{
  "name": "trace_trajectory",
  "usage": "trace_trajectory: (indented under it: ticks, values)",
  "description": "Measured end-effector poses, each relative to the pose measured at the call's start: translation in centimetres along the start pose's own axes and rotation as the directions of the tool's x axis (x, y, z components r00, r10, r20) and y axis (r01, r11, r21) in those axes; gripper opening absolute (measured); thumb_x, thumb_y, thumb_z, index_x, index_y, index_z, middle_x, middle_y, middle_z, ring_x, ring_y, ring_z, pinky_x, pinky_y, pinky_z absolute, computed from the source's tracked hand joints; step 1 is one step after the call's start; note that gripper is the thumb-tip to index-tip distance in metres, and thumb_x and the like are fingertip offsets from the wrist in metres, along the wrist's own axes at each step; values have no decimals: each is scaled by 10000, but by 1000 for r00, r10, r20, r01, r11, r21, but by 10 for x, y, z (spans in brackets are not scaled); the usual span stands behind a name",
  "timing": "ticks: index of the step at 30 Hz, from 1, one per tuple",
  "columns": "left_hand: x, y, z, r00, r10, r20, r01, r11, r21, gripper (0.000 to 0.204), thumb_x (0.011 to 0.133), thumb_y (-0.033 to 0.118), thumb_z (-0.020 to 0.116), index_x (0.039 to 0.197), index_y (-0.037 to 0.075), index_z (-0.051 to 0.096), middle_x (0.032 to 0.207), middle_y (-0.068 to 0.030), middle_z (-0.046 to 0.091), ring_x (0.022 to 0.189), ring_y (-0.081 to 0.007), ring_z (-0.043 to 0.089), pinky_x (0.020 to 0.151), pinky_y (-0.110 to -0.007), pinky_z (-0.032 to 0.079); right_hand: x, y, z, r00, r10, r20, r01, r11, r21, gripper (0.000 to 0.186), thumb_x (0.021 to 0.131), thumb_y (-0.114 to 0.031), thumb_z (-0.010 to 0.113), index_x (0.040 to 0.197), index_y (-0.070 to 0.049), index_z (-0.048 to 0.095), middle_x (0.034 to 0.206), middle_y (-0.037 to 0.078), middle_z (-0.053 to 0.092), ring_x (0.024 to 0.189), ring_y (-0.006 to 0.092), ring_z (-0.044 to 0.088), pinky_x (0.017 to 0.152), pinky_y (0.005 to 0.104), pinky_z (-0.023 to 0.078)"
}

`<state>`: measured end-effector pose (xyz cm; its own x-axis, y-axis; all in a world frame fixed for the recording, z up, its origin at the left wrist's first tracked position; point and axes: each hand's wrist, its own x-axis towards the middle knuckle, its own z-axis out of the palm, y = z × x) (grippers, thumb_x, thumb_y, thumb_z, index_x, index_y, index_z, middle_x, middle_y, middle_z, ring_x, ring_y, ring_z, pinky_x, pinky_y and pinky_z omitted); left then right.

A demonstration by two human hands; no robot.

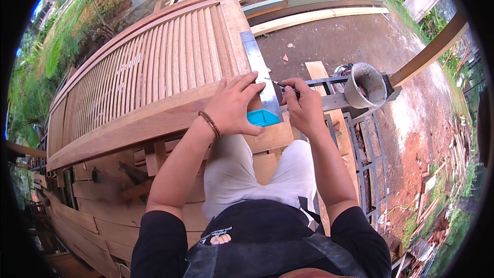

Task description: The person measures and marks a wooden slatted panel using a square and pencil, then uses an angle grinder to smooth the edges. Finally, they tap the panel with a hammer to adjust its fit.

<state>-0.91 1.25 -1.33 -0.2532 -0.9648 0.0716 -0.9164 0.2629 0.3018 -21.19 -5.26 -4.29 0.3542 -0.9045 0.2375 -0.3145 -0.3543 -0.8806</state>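
Observation:
A slatted wooden shutter panel (pixel 175 54) lies in front of me, its near corner by my hands. Along its right end rests a try square with a metal blade (pixel 252 54) and a bright blue handle (pixel 263 118). My left hand (pixel 231 104) holds the square down, fingertips on the blade and thumb beside the blue handle. A beaded bracelet (pixel 210 123) circles that wrist. In my right hand (pixel 306 107) is a slim dark pencil or pen (pixel 278 83), pinched in the fingers, its tip close to the blade's right edge.
To the right, a grey cement-stained bucket (pixel 366 86) stands on dark metal framing. Planks (pixel 314 16) lie on the ground beyond the panel. A timber post (pixel 431 50) slants at the right. Below my legs are wooden boards (pixel 110 222); greenery grows at the left.

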Motion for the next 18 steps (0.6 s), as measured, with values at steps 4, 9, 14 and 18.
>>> trace_trajectory:
  ticks: [4, 9, 14, 18]
  values:
    - [2, 1, -2, 1000, 5, 4, -5, 1000, -6, 962, 562, 443, 776, 1408, 115, 455, 1521, -143, 341, 1391, -322, 355, 1133, -607, 240, 3, -5, -2, 1000, 6, 17, -5, 999, -40, 168, 943, -121, 539, 1045, -11, 617, 768, 180, 672, 715, 306, 681, 646, 372, 505]
    - [2, 1, 1, 1000, 11, -1, -11, 1000, -10, 961, 561, 440, 776, 1409, 121, 455, 1520, -143, 344, 1389, -319, 360, 1132, -610, 239, 3, -10, -9, 998, -52, 44, 59, 983, -174, 160, 930, -124, 543, 1013, -9, 620, 782, 218, 655, 745, 380, 657, 660, 417, 504]
    - [0, 0, 3, 1000, 9, -9, -9, 1000, -16, 958, 563, 444, 779, 1405, 117, 460, 1519, -141, 345, 1392, -318, 355, 1133, -610, 236, -13, -28, -22, 987, -81, 140, 120, 947, -297, 142, 912, -110, 549, 981, -9, 620, 752, 221, 649, 725, 389, 650, 648, 437, 498]
    - [-2, -1, 2, 1000, 5, -5, -5, 1000, -14, 950, 566, 441, 778, 1399, 105, 467, 1519, -142, 345, 1396, -315, 349, 1132, -612, 234, -23, -48, -36, 980, -3, 198, 65, 949, -307, 138, 912, -107, 550, 979, -6, 617, 752, 219, 649, 721, 391, 648, 647, 441, 494]
